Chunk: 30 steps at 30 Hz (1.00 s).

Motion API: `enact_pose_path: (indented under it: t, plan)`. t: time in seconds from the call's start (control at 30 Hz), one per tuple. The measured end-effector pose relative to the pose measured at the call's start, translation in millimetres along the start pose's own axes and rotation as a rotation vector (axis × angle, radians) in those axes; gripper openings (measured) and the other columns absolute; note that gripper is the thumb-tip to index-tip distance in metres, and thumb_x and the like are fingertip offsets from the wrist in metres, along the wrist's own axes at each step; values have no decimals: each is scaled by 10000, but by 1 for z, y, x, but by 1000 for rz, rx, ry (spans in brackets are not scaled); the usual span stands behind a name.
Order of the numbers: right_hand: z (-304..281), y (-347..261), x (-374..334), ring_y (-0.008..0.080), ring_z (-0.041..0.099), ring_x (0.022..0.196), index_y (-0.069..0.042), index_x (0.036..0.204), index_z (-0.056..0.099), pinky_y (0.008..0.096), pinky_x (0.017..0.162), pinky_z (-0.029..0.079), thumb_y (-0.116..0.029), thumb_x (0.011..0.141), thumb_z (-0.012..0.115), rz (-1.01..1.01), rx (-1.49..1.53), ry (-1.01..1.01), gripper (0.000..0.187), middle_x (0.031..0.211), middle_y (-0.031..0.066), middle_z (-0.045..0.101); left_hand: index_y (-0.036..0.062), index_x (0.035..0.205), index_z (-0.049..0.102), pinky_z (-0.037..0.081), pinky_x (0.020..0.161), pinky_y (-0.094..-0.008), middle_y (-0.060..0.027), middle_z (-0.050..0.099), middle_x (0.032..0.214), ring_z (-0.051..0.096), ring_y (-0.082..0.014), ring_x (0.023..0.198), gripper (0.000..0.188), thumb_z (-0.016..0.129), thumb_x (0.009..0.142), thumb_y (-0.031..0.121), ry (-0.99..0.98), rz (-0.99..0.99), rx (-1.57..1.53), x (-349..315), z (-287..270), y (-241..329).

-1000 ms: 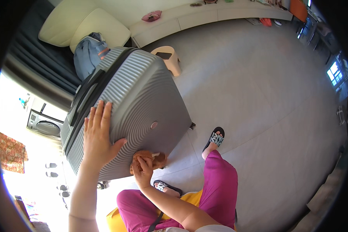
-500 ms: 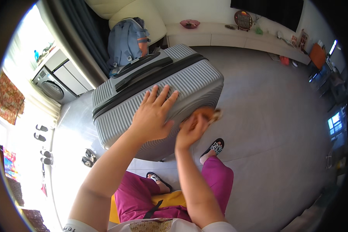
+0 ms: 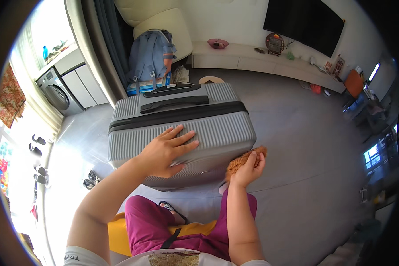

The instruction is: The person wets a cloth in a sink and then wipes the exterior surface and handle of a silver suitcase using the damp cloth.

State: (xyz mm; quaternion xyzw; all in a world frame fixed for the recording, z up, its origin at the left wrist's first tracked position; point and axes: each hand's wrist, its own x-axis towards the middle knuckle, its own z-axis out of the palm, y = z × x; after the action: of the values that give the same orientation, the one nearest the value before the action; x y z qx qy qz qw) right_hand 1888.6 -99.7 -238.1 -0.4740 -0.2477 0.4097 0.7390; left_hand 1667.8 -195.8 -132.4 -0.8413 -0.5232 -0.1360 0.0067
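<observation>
In front of me a large grey ribbed suitcase point(image 3: 224, 127) stands upright, with a black zip band and black handle on its upper side. My left hand point(image 3: 163, 153) lies on its top near edge with the fingers spread, holding nothing. At the near right corner, my right hand point(image 3: 248, 172) is closed around a bunched brown-orange textured cloth point(image 3: 240, 163). The cloth lies against or just beside the suitcase's side; exact contact is hard to tell. The suitcase's far side and base are mostly hidden.
Behind the suitcase a blue-grey backpack point(image 3: 150, 55) leans by a cream chair point(image 3: 164, 27). A long low cabinet point(image 3: 257, 65) runs along the wall under a black television point(image 3: 306, 26). A washing machine point(image 3: 58, 94) stands far left. Slippers point(image 3: 91, 178) lie on the floor at left.
My right hand has moved right with the cloth, out to the suitcase's right corner. The left hand stays on the suitcase, slightly lower in view. The view has tilted up and the suitcase appears turned.
</observation>
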Motion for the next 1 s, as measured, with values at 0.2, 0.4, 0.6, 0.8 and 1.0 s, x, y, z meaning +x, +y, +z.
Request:
enact_pose_path:
  t: [0.2,0.4,0.6,0.8,1.0]
  plan:
    - [30,-51,-19,245,558,917,-46,1002,639,378,778,456,-104,854,629,-1059,-619,-545,158,983,66,602,138,1341,557,358,1086,-544,-147,506,1412,426,-431,1323,662,724,714,269,77,5,4,-5,4,1]
    - [43,-70,-14,279,554,850,-88,912,670,416,742,476,-97,763,683,-1158,-714,-912,150,871,38,591,78,1323,561,324,1090,-565,-150,508,1408,395,-412,1352,628,718,774,340,118,-67,-85,-38,8,-12]
    - [43,-66,24,308,553,863,-98,881,693,424,753,485,-138,794,704,-1033,-909,-803,96,889,55,613,18,1414,440,187,1113,-609,-250,356,1491,244,-462,1409,863,502,854,672,95,-832,281,-70,-9,-15]
    - [95,-46,-64,293,558,842,-58,762,675,410,770,466,-32,757,661,-1031,-746,-1151,29,828,79,613,17,1443,400,179,1125,-596,-259,330,1503,230,-477,1410,851,405,897,670,77,-855,289,-46,3,-8]
    - [100,-48,-69,284,586,848,-78,805,682,413,772,477,-140,821,672,-1046,-713,-1262,65,863,77,642,114,1437,446,187,1122,-603,-214,340,1514,242,-455,1413,740,433,905,629,45,-729,146,-71,-8,-16]
